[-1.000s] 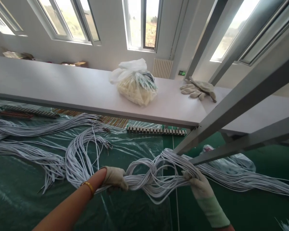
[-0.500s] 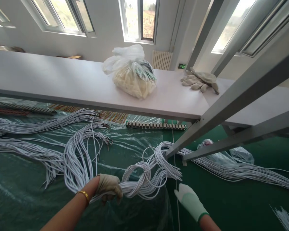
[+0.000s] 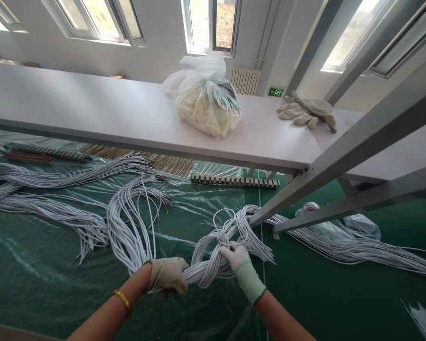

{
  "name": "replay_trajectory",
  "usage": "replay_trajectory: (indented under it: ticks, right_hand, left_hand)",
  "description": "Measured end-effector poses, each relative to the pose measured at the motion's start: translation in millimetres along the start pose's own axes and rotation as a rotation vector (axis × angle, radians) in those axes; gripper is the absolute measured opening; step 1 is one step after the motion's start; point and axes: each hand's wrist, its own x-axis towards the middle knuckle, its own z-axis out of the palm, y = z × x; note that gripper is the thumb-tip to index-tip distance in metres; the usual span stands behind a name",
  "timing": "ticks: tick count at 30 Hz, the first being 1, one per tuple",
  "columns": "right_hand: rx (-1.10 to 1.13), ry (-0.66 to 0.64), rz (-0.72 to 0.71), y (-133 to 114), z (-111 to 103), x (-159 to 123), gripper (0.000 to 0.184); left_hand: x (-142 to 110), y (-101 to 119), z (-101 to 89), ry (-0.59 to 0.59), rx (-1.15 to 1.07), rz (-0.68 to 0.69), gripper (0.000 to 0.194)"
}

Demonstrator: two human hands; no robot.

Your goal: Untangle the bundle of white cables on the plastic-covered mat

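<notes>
Green matting under clear plastic sheet (image 3: 199, 208) fills the lower frame. At lower centre, our gloved left hand (image 3: 167, 274) and right hand (image 3: 238, 258) both clench the twisted bundle of thin white wires (image 3: 208, 267); we judge it limp, light and tangle-prone, best gripped around its whole girth.

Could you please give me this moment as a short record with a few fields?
left hand: gloved, closed round the white cable bundle
right hand: gloved, gripping the bundle's loop
surface: green mat under clear plastic sheet
shelf: holds a tied plastic bag and spare gloves
</notes>
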Motion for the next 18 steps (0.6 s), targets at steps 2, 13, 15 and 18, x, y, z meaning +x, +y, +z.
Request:
replay_trajectory:
  ticks: [2, 13, 15, 18]
  right_hand:
    - [0.087, -0.053, 0.028, 1, 0, -1, 0.019]
    - [0.472, -0.078, -0.035, 7, 2, -3, 0.036]
    - [0.541, -0.072, -0.042, 10, 8, -5, 0.042]
    - [0.549, -0.053, -0.036, 20, 12, -3, 0.041]
  left_hand:
    - [2, -1, 5.1, 0.047, 0.054, 0.020, 0.017]
    - [29, -11, 25.5, 0.606, 0.392, 0.226, 0.020]
    - [39, -10, 24.7, 0.638, 0.425, 0.241, 0.020]
    - [55, -6, 25.6, 0.687, 0.475, 0.283, 0.019]
